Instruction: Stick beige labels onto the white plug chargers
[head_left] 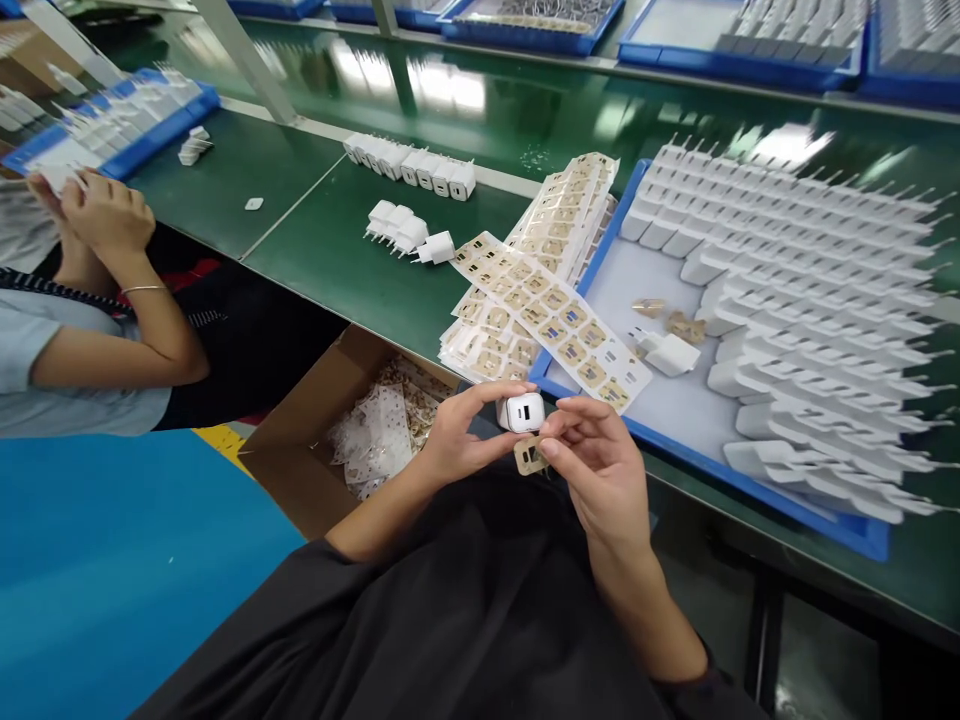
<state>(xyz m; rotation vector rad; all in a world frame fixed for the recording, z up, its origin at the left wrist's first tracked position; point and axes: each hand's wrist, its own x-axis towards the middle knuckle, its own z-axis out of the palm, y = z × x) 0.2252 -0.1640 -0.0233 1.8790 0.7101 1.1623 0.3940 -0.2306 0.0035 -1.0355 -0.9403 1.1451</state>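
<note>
My left hand (466, 428) grips a white charger plug (523, 411) between thumb and fingers, its face with port openings turned up toward me. Just below that face, my right hand (600, 455) pinches a small tan sticker (529, 456) with cut-outs. The sticker hangs at the near edge of the charger; whether the two touch, I cannot tell. Behind my hands, a sheet of tan stickers (555, 315) lies across a stack of similar sheets (491, 335) and over the tray's rim. A loose charger (670, 353) rests inside the tray beside crumpled tan scraps (686, 326).
A blue-rimmed tray (757, 508) at right holds many chargers in rows. More chargers (409, 165) stand on the green table (330, 240). Below its edge, a cardboard box (292, 465) contains waste sheets. At left a co-worker's hands (112, 215) hold a white piece near another tray (169, 130).
</note>
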